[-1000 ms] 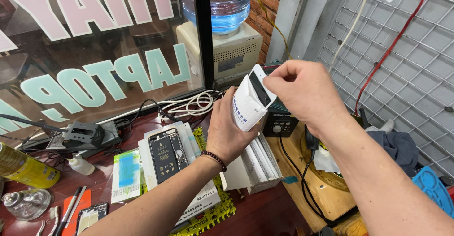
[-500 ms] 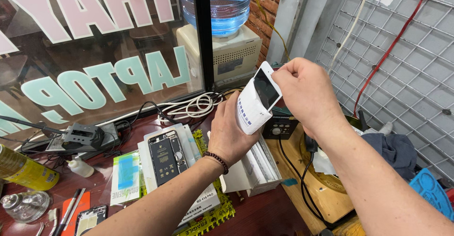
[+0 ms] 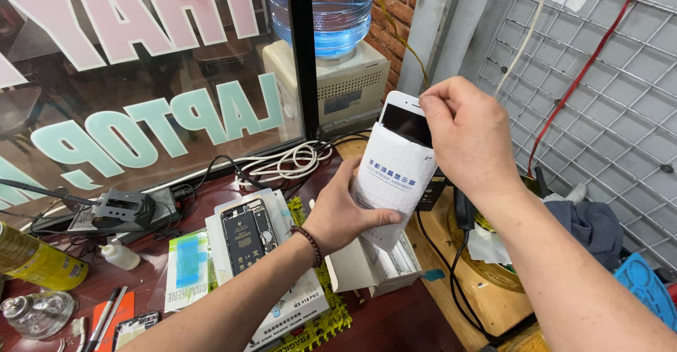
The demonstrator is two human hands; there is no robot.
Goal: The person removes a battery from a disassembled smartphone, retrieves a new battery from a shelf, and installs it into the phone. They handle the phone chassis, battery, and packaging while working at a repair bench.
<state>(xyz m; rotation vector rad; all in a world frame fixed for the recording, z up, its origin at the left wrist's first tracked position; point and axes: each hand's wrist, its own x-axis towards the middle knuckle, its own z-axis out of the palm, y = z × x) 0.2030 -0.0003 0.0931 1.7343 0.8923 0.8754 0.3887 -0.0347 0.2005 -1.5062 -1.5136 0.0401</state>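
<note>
White padded sleeve (image 3: 390,183) sits clamped in the left hand (image 3: 345,211), a white phone (image 3: 405,118) half inside it with its top sticking out. The right hand (image 3: 469,140) pinches that exposed top edge. Below the left hand's grip, an open white box (image 3: 367,267) lies on the table (image 3: 395,327).

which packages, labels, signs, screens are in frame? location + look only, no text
White padded sleeve: held by left hand, blue print.
White phone: dark screen, sticking out of the sleeve top, pinched by right hand.
Window lettering: on the glass, upper left, big pink and teal letters.
Flat white pack: on the desk, lower left, blue-green panel.
Yellow can: lying far left, printed label.
</note>
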